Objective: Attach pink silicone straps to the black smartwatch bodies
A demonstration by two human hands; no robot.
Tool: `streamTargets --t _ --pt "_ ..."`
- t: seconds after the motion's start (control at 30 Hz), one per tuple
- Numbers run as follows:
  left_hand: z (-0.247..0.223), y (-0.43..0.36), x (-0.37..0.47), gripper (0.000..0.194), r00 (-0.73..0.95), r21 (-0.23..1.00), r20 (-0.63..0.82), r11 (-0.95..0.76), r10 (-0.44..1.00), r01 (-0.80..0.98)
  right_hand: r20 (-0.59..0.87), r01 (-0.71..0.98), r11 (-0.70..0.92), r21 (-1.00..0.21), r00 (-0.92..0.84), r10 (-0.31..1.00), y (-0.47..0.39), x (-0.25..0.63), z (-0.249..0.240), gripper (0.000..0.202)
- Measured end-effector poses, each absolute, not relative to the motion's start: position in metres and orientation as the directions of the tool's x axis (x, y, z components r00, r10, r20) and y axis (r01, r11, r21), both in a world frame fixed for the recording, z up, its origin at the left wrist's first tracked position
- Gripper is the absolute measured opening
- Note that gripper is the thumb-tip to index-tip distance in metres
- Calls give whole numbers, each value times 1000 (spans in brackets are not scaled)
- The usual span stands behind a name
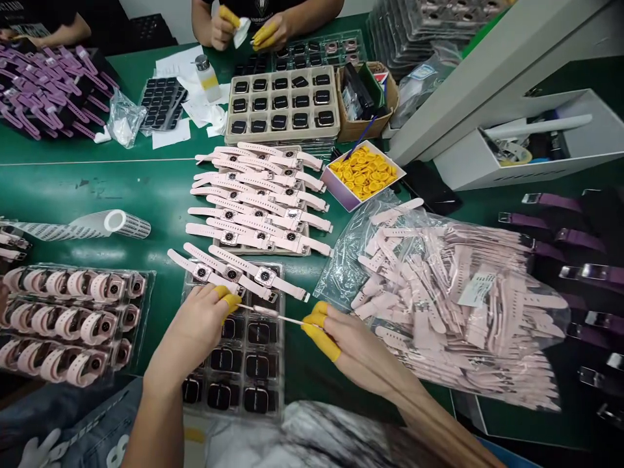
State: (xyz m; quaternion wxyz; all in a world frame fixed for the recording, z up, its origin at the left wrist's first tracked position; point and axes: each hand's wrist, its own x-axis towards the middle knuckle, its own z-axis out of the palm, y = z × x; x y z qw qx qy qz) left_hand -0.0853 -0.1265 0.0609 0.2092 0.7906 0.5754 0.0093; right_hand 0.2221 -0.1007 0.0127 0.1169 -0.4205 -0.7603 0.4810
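Observation:
A pale pink smartwatch [266, 312] is stretched between my hands, seen nearly edge-on with its straps pulled straight. My left hand [195, 331], with yellow finger cots, pinches one strap end. Yellow cots also cover fingertips of my right hand [348, 338], closed on the other strap end. Below the watch lies a clear compartment tray [283, 383] with black square watch faces [221, 359]. Several assembled pink watches [266, 276] rest back-up across its far end. Beyond them, rows of pink watches [258, 214] lie stacked on another tray.
A bag of loose pink straps [439, 279] lies right, behind it a box of yellow finger cots [363, 172]. Left stands a tray of looped pink watches [88, 312] near a paper roll [117, 223]. Across the green table [73, 188], a co-worker's hands [270, 29] hold a white cloth.

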Motion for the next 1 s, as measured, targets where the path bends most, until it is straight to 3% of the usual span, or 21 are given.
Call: streamTargets --t 0.23,0.37,0.47,0.5,0.6,0.7,0.9,1.0 --pt "44 -101 -83 39 424 205 -257 -380 868 902 -207 646 340 -683 -618 759 -104 200 -7 21" --pt "32 -101 -79 33 443 96 -30 -439 896 893 -142 659 444 -607 -640 755 -105 202 -14 14" --pt "20 -124 -88 18 297 61 226 -318 928 946 -57 663 478 -577 -616 785 -100 221 -14 14" --pt "16 -134 -93 16 263 68 249 -288 932 955 -31 680 473 -560 -587 809 -96 231 -14 16" --pt "5 -157 -104 10 329 -4 118 -331 937 944 -50 757 458 -465 -539 841 -78 265 -9 19" --pt "1 -162 -107 14 366 -96 -36 -368 930 925 -155 749 544 -377 -630 761 -62 291 0 15" --pt "-1 -151 -100 24 355 -108 -59 -360 933 927 -96 649 681 -339 -744 661 -63 290 13 28" --pt "-7 -154 -104 24 350 -90 -72 -356 934 930 -144 634 732 -248 -772 620 -69 291 11 29"
